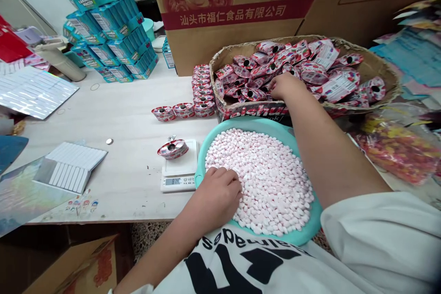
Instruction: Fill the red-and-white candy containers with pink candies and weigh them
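Note:
My left hand rests at the left side of a turquoise basin, its fingers curled together among small pale pink candies; the fingertips are hidden, so I cannot tell whether candies are in them. My right hand reaches over the basin into a cut-down carton of red-and-white oval packs with round holes. Its fingers close at a pack, partly hidden. On a white digital scale lies one oval pack, hole upward.
Several oval packs stand in lines left of the carton. Stacked turquoise boxes stand at back left, beside a large cardboard box. Sticker sheets lie at left. A clear bag of colourful sweets sits at right.

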Demonstrator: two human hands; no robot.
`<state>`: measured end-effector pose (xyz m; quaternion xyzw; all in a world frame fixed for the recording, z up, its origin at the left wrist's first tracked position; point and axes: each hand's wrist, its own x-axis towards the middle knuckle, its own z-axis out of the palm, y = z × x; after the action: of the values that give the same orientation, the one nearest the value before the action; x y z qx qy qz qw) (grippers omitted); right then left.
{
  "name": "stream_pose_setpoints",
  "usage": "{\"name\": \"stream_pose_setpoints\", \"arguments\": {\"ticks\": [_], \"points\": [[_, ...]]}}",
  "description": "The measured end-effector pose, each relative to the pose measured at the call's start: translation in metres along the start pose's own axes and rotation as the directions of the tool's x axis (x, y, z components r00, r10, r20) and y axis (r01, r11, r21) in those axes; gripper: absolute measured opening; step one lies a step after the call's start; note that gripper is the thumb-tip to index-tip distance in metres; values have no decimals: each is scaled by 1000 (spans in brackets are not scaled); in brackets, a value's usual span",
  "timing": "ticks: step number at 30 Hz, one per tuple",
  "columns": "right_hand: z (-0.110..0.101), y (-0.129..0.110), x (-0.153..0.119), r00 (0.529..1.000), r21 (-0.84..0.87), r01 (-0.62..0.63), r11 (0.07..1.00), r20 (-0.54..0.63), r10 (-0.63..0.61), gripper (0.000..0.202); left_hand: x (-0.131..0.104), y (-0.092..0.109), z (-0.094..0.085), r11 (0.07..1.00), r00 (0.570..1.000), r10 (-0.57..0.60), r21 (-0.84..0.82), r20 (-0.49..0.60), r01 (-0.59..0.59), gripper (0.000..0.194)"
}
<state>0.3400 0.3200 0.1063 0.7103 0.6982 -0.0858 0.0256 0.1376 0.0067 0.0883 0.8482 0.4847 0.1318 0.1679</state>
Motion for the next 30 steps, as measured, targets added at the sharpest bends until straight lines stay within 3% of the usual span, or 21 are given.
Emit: {"name": "stream_pose_setpoints", "arguments": {"ticks": [3, 6, 9, 12, 15, 17, 20, 23, 24, 25, 26, 28, 30], "points": [[2, 1, 2, 1000, -5, 4, 1000, -16, -4, 38, -5, -15, -13, 1000, 969, -12, -1, -246, 12, 12], [4, 2, 6, 1000, -2, 4, 1000, -22, -4, 37, -16, -48, -35, 977, 864, -108, 106, -492, 183, 10], [4, 3, 7, 1000, 2, 6, 1000, -17, -6, 37, -31, -81, -52, 880, 798, -236, 227, -554, 418, 12], [3, 3, 7, 1000, 5, 8, 1000, -17, -8, 38, -44, -100, -59, 745, 743, -364, 303, -562, 594, 19], [1, 3, 6, 1000, 9, 10, 1000, -15, -9, 38, -51, -109, -56, 664, 680, -475, 279, -559, 694, 22], [1, 3, 5, 1000, 17, 10, 1000, -14, -9, 37, -53, -112, -54, 660, 652, -509, 231, -562, 715, 23], [-1, 1, 4, 1000, 36, 9, 999, -11, -8, 38, -55, -112, -52, 719, 588, -448, 119, -673, 685, 23], [-2, -2, 2, 999, 72, -44, 996, 0, 44, 39, -57, -99, -48, 820, 489, -240, 95, -839, 565, 22], [-2, -3, 1, 997, 86, -76, 993, 3, 76, 39, -56, -92, -46, 858, 477, -159, 118, -865, 500, 21], [-2, -3, 0, 994, 98, -105, 990, 4, 105, 39, -56, -83, -42, 895, 487, -97, 138, -868, 424, 21], [-2, -3, -1, 992, 105, -128, 986, 2, 128, 40, -55, -73, -37, 930, 526, -56, 147, -849, 337, 23], [-1, -1, -2, 988, 101, -155, 983, -2, 156, 44, -50, -50, -24, 981, 676, -26, 109, -737, 157, 30], [-1, 2, -2, 984, 81, -176, 981, -14, 178, 48, -44, -27, -10, 999, 841, -12, 38, -541, 38, 32]]}}
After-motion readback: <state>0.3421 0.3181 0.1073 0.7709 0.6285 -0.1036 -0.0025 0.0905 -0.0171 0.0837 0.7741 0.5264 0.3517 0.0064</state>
